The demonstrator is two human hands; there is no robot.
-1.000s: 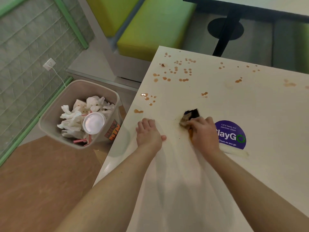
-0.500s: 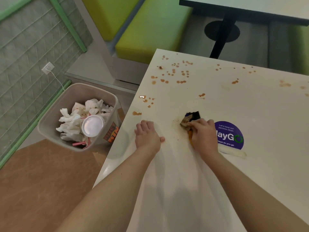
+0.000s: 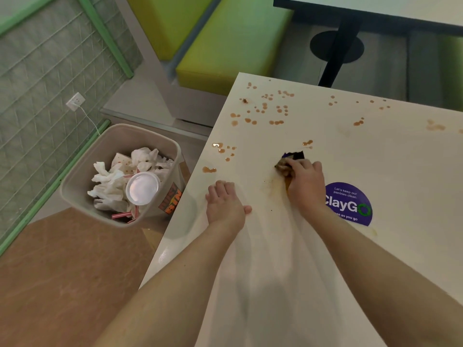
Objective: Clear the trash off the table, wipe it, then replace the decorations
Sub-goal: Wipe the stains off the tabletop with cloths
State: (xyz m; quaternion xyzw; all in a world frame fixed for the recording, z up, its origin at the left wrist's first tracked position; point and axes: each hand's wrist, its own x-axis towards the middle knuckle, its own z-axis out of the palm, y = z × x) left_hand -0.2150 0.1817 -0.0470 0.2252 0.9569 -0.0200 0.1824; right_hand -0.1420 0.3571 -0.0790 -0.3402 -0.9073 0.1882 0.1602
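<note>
Brown liquid droplets (image 3: pixel 265 113) lie scattered over the far part of the white surface (image 3: pixel 375 159), with a smeared patch (image 3: pixel 271 186) just left of my right hand (image 3: pixel 307 186), whose fingers (image 3: pixel 298 164) are curled over and gripping a dark, stained cloth (image 3: pixel 292 159). The cloth lies under and just beyond the fingertips, its dark corner projecting past them toward the far edge; its underside is in contact with the surface as far as I can judge. My left hand (image 3: pixel 224 205) rests flat on the surface near the left edge, fingers straight and close together, thumb out to the side, holding nothing and well apart from the cloth.

I judge the step in hand to be the wiping stage: the trash sits in the bin (image 3: pixel 82 181) on the floor beside the surface, and no decorations are in view. To do it well I would keep the cloth pressed flat under the fingers, draw the smear toward me in overlapping strokes, then reach out for the droplet clusters near the far left corner and the puddles (image 3: pixel 220 147) near the left edge, folding to a cleaner face where the cloth is saturated. The purple sticker (image 3: pixel 350 204) just right of the hand should be wiped over lightly
</note>
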